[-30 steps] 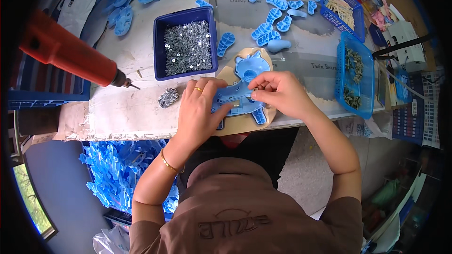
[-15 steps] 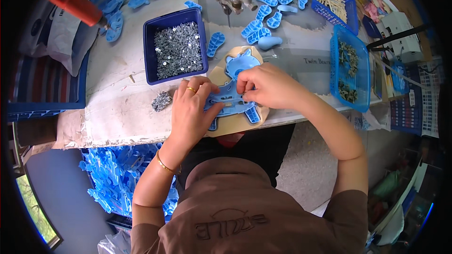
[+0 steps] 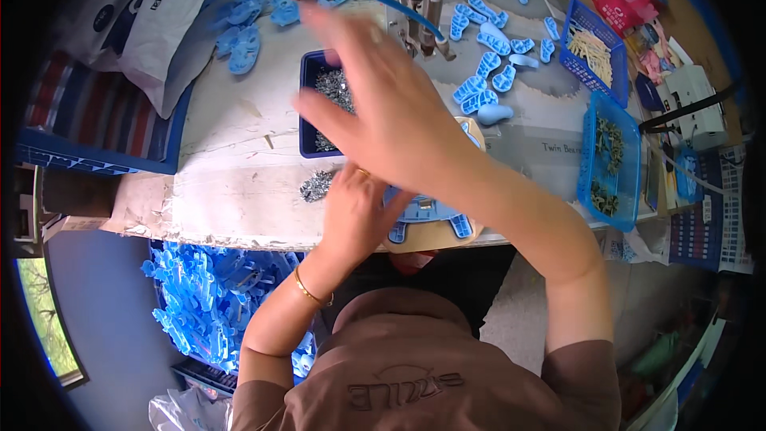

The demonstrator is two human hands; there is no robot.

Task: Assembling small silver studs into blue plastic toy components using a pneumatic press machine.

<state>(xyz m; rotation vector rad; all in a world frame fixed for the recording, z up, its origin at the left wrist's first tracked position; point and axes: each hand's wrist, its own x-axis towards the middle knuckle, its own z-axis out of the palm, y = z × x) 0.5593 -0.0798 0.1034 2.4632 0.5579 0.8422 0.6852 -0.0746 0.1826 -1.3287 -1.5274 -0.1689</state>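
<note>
Right grip (image 3: 392, 112) raised, blue shell (image 3: 439, 212) touching left grip (image 3: 357, 209)

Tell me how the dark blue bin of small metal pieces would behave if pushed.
The dark blue bin would probably feel heavy for its size, given the metal pieces inside. Its straight walls look stiff, and its boxy shape suggests sliding rather than rolling.

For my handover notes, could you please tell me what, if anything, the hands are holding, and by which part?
The left hand seems to hold the blue plastic piece by its left side; the open right hand holds nothing visible.
</note>
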